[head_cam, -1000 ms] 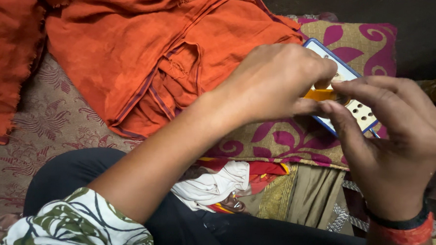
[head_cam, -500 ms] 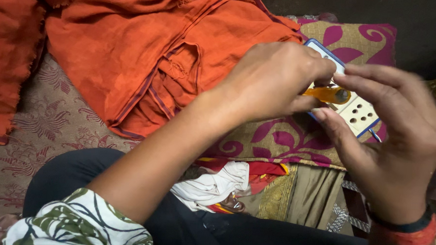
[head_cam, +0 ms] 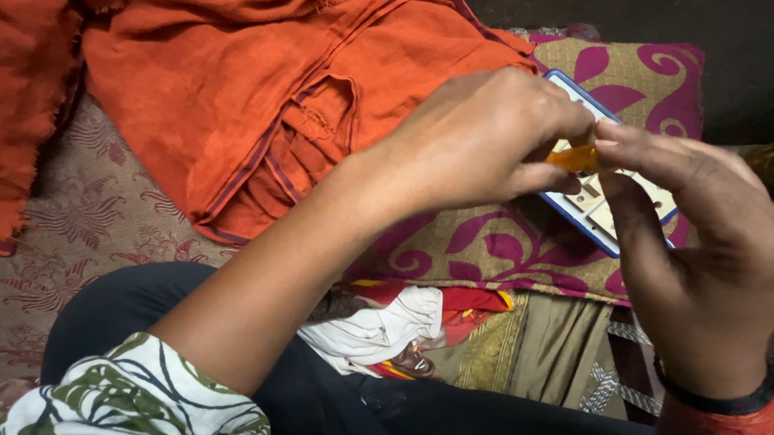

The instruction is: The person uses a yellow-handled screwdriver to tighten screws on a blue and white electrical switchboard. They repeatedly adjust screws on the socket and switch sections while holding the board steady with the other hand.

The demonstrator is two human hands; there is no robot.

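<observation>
A flat white card with a blue edge lies on the purple-and-gold cushion at far right. Above it, the left hand and right hand meet, fingers of both pinched together on a small orange piece. An orange garment sprawls across the patterned maroon bedcover at left. Folded cloths sit near the lap.

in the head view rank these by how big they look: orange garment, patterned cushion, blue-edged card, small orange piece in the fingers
1. orange garment
2. patterned cushion, partly covered
3. blue-edged card, mostly hidden by the hands
4. small orange piece
</observation>
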